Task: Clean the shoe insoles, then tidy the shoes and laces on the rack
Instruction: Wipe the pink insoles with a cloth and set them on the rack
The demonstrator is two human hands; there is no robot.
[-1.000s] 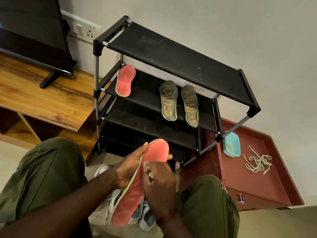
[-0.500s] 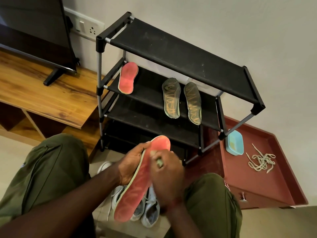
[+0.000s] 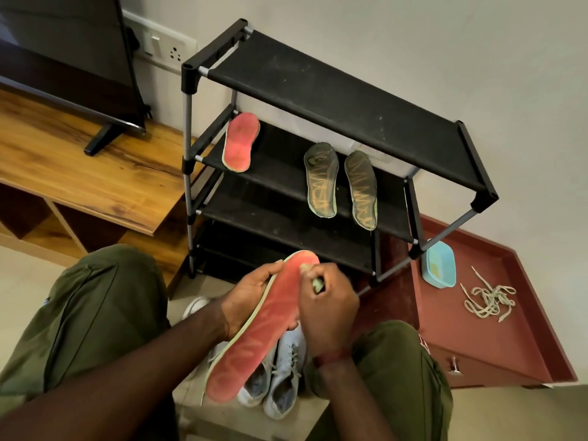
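We saw the red insole (image 3: pixel 264 326) gripped from beneath by the left hand (image 3: pixel 246 299) over the pale shoes (image 3: pixel 276 374) — right hand (image 3: pixel 327 308) fisted around a small brush (image 3: pixel 317 284) at its toe. Three insoles lay on the rack (image 3: pixel 334 100); laces (image 3: pixel 488 300) on the maroon surface (image 3: pixel 509 354).

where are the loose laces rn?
Head view, far right: the laces lie heaped on the maroon cabinet top, just right of the blue tub.

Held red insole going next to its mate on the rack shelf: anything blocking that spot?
Nothing visible. The shelf is bare between the red insole on the rack and the two dark insoles. The held insole has open space up to it.
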